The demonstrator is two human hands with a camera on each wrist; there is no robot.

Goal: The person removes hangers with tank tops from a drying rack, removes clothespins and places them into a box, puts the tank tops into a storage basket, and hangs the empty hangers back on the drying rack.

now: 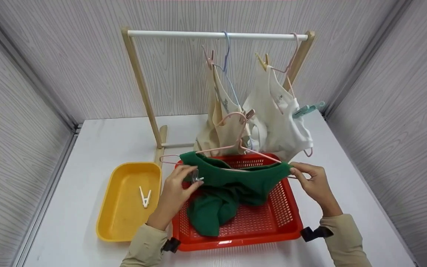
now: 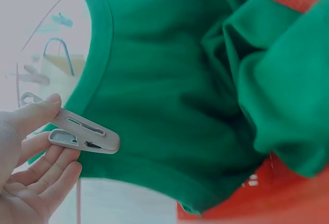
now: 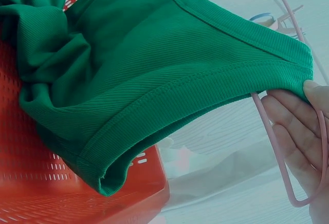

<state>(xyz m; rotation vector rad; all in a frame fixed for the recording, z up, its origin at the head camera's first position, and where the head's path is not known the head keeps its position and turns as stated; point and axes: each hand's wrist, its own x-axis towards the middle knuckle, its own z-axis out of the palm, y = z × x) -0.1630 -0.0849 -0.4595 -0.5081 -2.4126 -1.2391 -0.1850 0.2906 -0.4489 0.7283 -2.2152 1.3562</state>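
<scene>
A green ribbed tank top [image 1: 243,180] hangs by its straps on a pink hanger [image 1: 213,150], its lower part bunched in the red basket [image 1: 235,243]. My left hand [image 1: 174,191] pinches a pale clothespin [image 2: 85,131] between thumb and fingers. In the left wrist view, the clothespin's jaws overlap the strap on that side. At the opposite strap, my right hand [image 1: 314,183] pinches the green cloth between thumb and forefinger. The hanger's end loop [image 3: 282,175] sticks out past the strap, across the right hand's fingers.
Left of the basket stands a yellow tray [image 1: 104,207] holding one white clothespin [image 1: 145,198]. Behind, a rack with a white bar [image 1: 176,34] carries a beige top [image 1: 213,122] and a white top [image 1: 272,115] on hangers. Pink, yellow and teal clothespins [image 1: 308,109] are on them.
</scene>
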